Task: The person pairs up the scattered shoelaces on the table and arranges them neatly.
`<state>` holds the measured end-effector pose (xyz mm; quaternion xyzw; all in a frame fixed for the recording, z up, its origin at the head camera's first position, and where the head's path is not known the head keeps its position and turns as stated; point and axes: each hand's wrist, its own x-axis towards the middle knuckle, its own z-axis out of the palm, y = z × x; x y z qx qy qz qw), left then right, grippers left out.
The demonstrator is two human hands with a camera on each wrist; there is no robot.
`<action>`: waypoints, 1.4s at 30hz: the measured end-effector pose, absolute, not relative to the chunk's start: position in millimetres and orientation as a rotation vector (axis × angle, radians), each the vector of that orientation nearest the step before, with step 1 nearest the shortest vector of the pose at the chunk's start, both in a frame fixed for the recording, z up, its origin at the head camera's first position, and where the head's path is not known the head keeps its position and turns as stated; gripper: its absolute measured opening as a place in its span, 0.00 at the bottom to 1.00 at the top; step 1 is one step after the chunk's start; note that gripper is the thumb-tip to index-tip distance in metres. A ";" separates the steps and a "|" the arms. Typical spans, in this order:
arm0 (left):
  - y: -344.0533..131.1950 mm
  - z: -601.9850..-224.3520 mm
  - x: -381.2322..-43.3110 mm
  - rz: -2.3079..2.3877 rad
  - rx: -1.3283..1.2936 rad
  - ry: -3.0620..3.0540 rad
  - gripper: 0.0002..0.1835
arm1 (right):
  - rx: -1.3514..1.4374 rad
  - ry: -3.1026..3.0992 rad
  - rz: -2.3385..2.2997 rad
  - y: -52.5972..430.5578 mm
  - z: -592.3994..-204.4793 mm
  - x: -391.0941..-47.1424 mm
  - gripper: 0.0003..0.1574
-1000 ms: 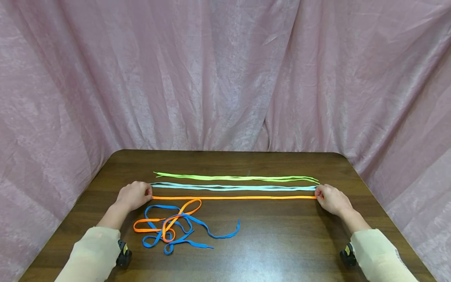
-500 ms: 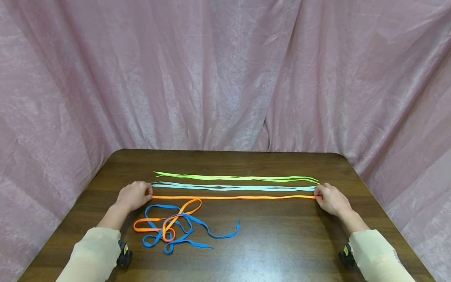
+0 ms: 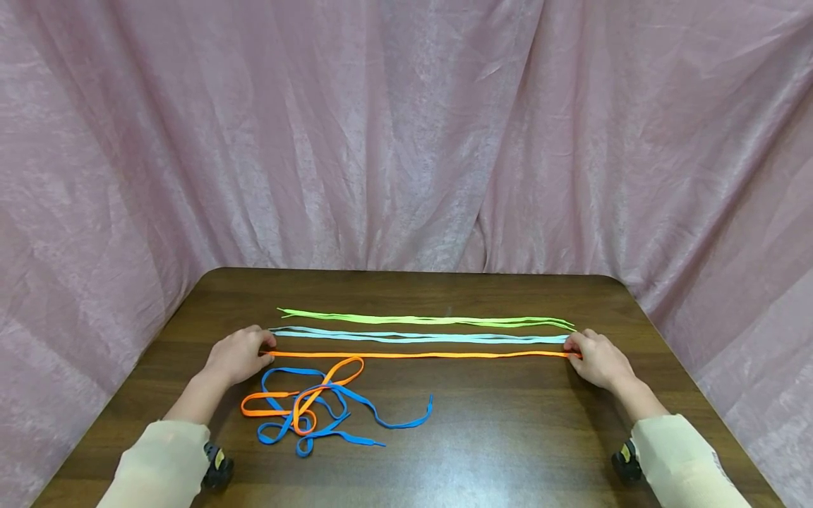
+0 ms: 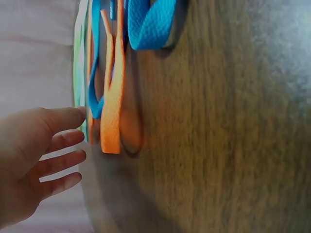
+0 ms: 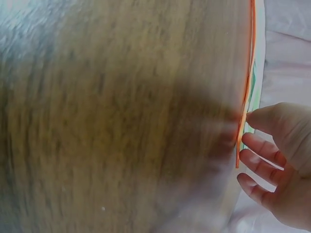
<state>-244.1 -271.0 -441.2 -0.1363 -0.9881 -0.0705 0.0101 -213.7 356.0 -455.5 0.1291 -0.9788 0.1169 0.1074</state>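
Observation:
In the head view, an orange shoelace (image 3: 419, 355) lies stretched straight across the table. My left hand (image 3: 238, 355) is at its left end, thumb and fingers parted around the tip. In the left wrist view the left fingers (image 4: 60, 162) are spread, close by the orange strand. At the other end, my right hand (image 3: 600, 360) has its fingertips right beside the lace; the right wrist view shows the lace end uncovered in front of the loosely bent fingers (image 5: 260, 167). Light blue laces (image 3: 419, 339) and yellow-green laces (image 3: 425, 320) lie parallel beyond it.
A loose tangle of a blue shoelace (image 3: 406, 426) and another orange shoelace (image 3: 269, 415) lies on the brown wooden table (image 3: 508, 451), near the left forearm. Pink curtains (image 3: 406, 141) hang behind the table's far edge.
My left hand has loosened from the orange lace's end and shifted slightly left, with thumb and fingers parting. The right fingers moved a little left, leaving the lace tip showing between them.

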 end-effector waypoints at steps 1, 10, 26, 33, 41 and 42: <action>-270.2 -440.0 -242.5 -0.222 -0.433 -3.073 0.10 | 0.380 -2.879 0.338 355.5 -455.0 -213.6 0.09; -257.2 -424.8 -222.2 -0.266 -0.537 -2.956 0.12 | 0.419 -2.825 0.329 342.1 -449.7 -212.5 0.06; -244.0 -428.5 -188.8 -0.298 -0.647 -2.860 0.15 | 0.616 -2.682 0.336 293.1 -447.4 -215.8 0.09; -242.1 -441.1 -183.8 -0.308 -0.660 -2.898 0.14 | 0.727 -2.635 0.324 270.2 -446.3 -216.2 0.09; -240.9 -450.6 -183.6 -0.315 -0.662 -2.909 0.12 | 0.822 -2.618 0.327 241.5 -443.5 -215.7 0.09; -240.8 -451.6 -183.9 -0.316 -0.664 -2.912 0.11 | 0.833 -2.615 0.330 237.5 -443.0 -216.3 0.09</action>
